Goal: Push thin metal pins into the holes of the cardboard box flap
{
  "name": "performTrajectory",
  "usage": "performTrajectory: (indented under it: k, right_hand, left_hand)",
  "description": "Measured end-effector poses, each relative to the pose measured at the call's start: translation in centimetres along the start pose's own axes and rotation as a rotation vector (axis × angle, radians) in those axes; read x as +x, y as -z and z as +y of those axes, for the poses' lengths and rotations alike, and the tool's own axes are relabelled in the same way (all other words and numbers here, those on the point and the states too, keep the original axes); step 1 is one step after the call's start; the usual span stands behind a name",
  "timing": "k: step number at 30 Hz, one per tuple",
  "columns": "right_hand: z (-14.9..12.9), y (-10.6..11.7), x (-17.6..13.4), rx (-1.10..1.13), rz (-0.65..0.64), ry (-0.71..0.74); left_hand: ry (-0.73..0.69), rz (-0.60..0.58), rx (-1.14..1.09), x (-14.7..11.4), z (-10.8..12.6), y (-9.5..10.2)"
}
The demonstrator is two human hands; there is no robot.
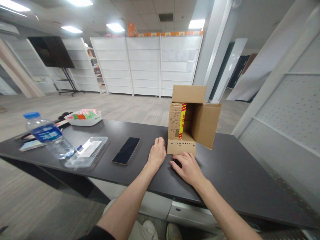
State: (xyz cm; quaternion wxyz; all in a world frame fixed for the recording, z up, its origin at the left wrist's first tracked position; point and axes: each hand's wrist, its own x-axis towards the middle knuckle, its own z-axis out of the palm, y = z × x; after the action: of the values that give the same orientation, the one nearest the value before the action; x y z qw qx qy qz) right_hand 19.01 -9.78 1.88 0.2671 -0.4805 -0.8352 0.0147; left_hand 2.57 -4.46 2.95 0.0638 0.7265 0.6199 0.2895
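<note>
Head view: the dark tabletop (225, 166) has its front edge below both forearms and runs on to the right of the cardboard box (175, 120), towards a perforated panel (295, 106). The box stands ahead of the hands, opening facing the person, flaps spread above, right and below; its inside is shadowed. The left hand (157, 154) lies just left of the lower flap, fingers curled; whether it grips anything I cannot tell. The right hand (188, 168) curves over a small dark thing (177, 162) before that flap; whether it is clamped on it I cannot tell. Farther left are a phone (126, 151), a clear plastic case (87, 151) showing a white slip, and a white tray (85, 122) of pink, green and orange pieces. The bottle (47, 135) has a blue label with white characters, the box yellow-and-red tape (182, 121) and a barcode.
</note>
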Motion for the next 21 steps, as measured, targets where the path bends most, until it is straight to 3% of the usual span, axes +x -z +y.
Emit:
performTrajectory:
  k: [9,21]
  right_hand:
    - [0.5,-0.1,0.2,0.024,0.050,0.026]
    - [1.1,0.0,0.4,0.222,0.255,0.007]
  left_hand:
    - [0.012,-0.010,-0.002,0.1,0.1,0.1]
    - [0.012,-0.019,0.011,0.0,0.1,0.1]
